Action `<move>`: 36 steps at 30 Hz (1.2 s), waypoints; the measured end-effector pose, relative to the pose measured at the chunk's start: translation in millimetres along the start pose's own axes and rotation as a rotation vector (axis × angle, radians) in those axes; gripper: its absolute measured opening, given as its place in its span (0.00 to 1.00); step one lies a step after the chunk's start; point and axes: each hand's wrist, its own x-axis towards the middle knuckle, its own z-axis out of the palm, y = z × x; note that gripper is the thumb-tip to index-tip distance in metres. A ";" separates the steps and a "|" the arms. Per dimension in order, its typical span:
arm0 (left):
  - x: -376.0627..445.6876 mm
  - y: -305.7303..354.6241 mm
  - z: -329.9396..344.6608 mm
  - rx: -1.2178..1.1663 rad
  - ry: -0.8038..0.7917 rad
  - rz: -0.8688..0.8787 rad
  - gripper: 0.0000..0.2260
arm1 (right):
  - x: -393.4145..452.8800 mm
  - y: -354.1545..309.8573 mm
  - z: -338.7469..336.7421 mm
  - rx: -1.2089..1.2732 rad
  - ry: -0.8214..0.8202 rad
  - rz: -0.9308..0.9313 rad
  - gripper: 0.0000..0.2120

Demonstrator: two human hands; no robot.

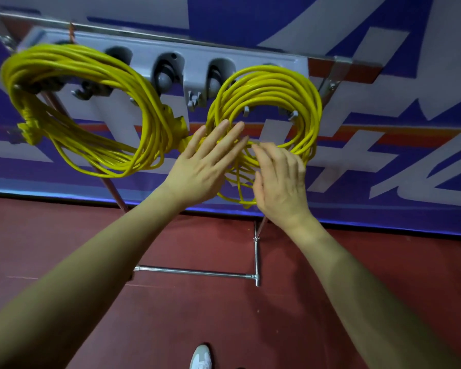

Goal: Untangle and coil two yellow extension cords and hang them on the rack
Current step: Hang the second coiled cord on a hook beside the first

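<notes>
Large white characters span the purple-blue, orange-striped banner (383, 166) behind the rack, cropped and angled beyond legibility; nothing else bears text.

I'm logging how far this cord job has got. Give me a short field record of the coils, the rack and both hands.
left coil: left yellow coil hangs on the grey rack, plug end at its right side
right coil: right yellow coil hangs on rack hooks; a few loops sag lower at the bottom
left hand: left hand flat, straight fingers on the right coil's lower left
right hand: right hand at the coil's bottom, fingers bent at the strands; grip unclear
floor: red floor
</notes>
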 end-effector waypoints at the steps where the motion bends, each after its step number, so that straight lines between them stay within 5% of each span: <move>1: 2.4 -3.1 0.3 0.007 -0.012 0.014 0.29 | 3.6 3.8 0.3 -0.053 -0.072 -0.010 0.19; 5: 6.2 -9.5 2.5 -0.063 0.009 0.074 0.18 | 1.1 15.8 10.9 -0.176 -0.213 -0.030 0.12; 11: 12.4 -11.9 3.1 -0.087 0.105 0.034 0.10 | 13.3 12.3 17.8 -0.127 -0.156 0.045 0.14; 24: 13.5 -26.7 13.6 -0.033 0.141 0.131 0.16 | 9.6 25.0 31.6 -0.199 -0.197 0.057 0.21; 36: 18.2 -10.8 20.3 -0.053 0.187 0.074 0.11 | 7.4 26.4 38.9 -0.262 -0.186 0.049 0.18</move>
